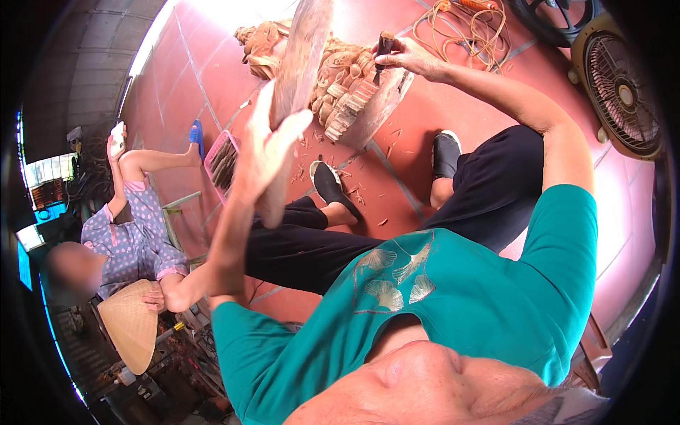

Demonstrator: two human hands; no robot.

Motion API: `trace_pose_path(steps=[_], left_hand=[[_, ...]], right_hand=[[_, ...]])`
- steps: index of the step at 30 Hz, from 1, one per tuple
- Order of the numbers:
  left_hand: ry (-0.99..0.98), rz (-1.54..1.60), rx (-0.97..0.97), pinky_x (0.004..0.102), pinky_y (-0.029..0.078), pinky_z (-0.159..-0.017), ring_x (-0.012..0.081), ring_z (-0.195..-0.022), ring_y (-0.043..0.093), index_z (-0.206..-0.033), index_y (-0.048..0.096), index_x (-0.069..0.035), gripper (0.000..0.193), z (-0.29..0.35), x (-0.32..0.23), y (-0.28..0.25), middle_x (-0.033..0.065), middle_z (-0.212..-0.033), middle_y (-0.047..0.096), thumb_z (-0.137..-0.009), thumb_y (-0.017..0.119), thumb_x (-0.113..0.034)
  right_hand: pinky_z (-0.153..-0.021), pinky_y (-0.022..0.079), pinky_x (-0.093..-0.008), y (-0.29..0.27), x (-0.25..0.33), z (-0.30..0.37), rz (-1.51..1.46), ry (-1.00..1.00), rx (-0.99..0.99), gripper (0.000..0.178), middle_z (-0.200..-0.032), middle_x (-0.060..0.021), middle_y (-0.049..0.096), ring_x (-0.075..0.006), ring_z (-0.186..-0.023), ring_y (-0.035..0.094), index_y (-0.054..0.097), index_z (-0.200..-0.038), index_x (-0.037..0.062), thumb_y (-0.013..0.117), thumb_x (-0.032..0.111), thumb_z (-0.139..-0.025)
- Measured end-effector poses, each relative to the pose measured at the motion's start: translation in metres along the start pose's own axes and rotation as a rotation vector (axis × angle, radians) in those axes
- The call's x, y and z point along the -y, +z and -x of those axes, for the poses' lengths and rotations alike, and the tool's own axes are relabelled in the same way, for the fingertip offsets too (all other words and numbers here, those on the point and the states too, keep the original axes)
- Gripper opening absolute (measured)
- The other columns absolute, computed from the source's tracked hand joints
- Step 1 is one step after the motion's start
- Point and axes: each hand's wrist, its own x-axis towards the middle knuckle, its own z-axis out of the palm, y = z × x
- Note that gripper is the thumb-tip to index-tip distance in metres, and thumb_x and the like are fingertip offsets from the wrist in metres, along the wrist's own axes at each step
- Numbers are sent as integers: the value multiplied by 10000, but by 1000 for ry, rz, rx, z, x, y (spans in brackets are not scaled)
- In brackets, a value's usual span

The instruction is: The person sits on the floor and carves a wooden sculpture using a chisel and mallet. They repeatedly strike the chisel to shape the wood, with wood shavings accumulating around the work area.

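My left hand [263,145] is raised and closed around the handle of a flat wooden mallet [301,60], which stands up in front of the carving. My right hand [414,57] grips a dark-handled chisel [384,47], its tip set against the top of a light brown wooden carving [347,88] with deep relief shapes. The carving rests on the red tiled floor [453,106] in front of my feet in black slippers. The mallet hides part of the carving's left side.
Wood chips [354,191] lie around my feet. A pink basket of tools [222,161] sits to the left, a fan [623,88] at the right, a coiled orange cord [467,28] behind. Another person in dotted purple sits at left holding a phone [117,138], beside a conical hat [131,322].
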Motion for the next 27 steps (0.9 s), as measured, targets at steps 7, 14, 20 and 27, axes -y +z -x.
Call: trace_pose_path(steps=[7,14,20,27], left_hand=[[289,-459,-1,363,506,-919,255,-1048,649,-1448,439,23,679,-79,-40,-2,178,-1181,659,-906,711,-282],[398,-630,191,477,490,-952,434,-1078,633,-1475,400,-49,742,-128,23,31,285,-1175,645,-888,667,-417],[443,-517,161,464,460,-1005,421,-1169,599,-1466,413,-37,724,-134,18,26,286,-1258,613,-892,664,-398],[313,-571,255,411,428,-1056,323,-1254,565,-1494,425,-74,716,-135,22,27,228,-1374,565,-896,688,-364]], right_hand=[[-969,522,-350,7,-14,-1,-76,-51,-5,377,-1178,-70,652,-172,-1125,615,575,-1276,34,686,207,-960],[-953,523,-346,9,-5,5,-7,6,-53,382,-1183,-62,643,-171,-1115,614,538,-1302,54,657,227,-982],[-924,525,-330,13,-7,1,5,-9,-73,352,-1177,-53,648,-156,-1113,612,570,-1254,56,672,244,-974],[-925,548,-345,15,3,-2,115,83,-73,390,-1208,-80,628,-181,-1117,610,541,-1297,39,657,244,-987]])
